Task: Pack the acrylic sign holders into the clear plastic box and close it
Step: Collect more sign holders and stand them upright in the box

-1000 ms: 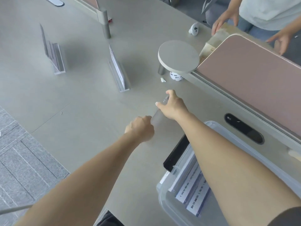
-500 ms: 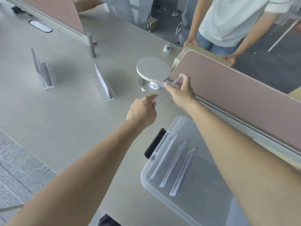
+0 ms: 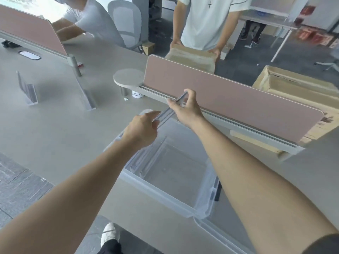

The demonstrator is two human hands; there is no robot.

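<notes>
Both hands hold one acrylic sign holder [image 3: 167, 111] edge-on above the far end of the clear plastic box [image 3: 161, 194]. My left hand [image 3: 142, 130] pinches its near end and my right hand [image 3: 185, 108] grips its far end. The box stands open on the grey table, and several sign holders [image 3: 145, 162] stand on edge along its left wall. Its clear lid [image 3: 225, 230] lies at the near right corner. Two more sign holders stand on the table: one [image 3: 27, 88] at the far left, one [image 3: 89, 99] nearer the middle.
A pink desk divider [image 3: 229, 96] runs just behind my hands, with a round grey shelf [image 3: 127, 77] at its left end. A person in a white shirt holds a cardboard box [image 3: 191, 56] beyond it. Another cardboard box [image 3: 297, 88] sits at right.
My hands have lifted the sign holder off the table and carried it toward me, over the box. My view has tilted up, so the box now lies under my arms.
</notes>
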